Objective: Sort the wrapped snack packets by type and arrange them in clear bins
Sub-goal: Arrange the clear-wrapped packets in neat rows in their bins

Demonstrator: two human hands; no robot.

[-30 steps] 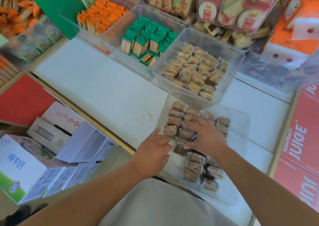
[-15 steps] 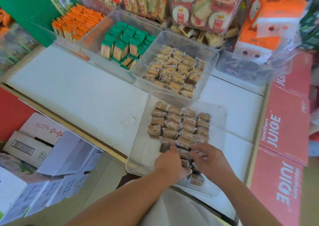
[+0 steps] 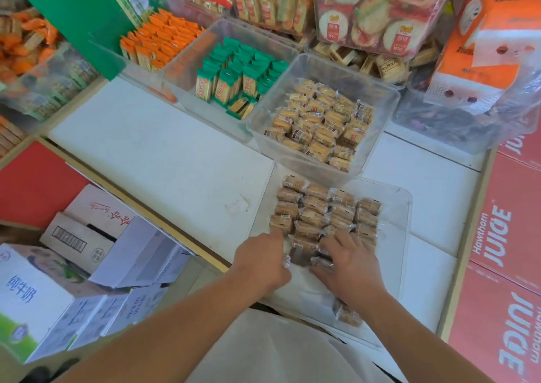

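Squaring brown packets into rows is judged to be the step in hand. The white counter (image 3: pixel 175 160) carries the clear bins. The near bin (image 3: pixel 401 236) lies under both hands. Just beyond the fingertips stands a deeper bin (image 3: pixel 389 101) of yellow packets, so each type keeps its own bin. The brown packets (image 3: pixel 316 207) sit edge to edge directly ahead of the fingertips, probably to save space.

The right hand (image 3: pixel 351 265) lies flat. Its fingers (image 3: pixel 341 237) are spread and relaxed on the nearest row, pressing rather than gripping. The left hand (image 3: pixel 260 261) sets a straight forefinger (image 3: pixel 276 232) against the left end of that row. Its other fingers curl under, and whether they pinch a packet cannot be told.

A dark packet (image 3: pixel 301 255) lies between the two hands. One loose packet (image 3: pixel 347 315) lies behind the right wrist, not yet in a row.
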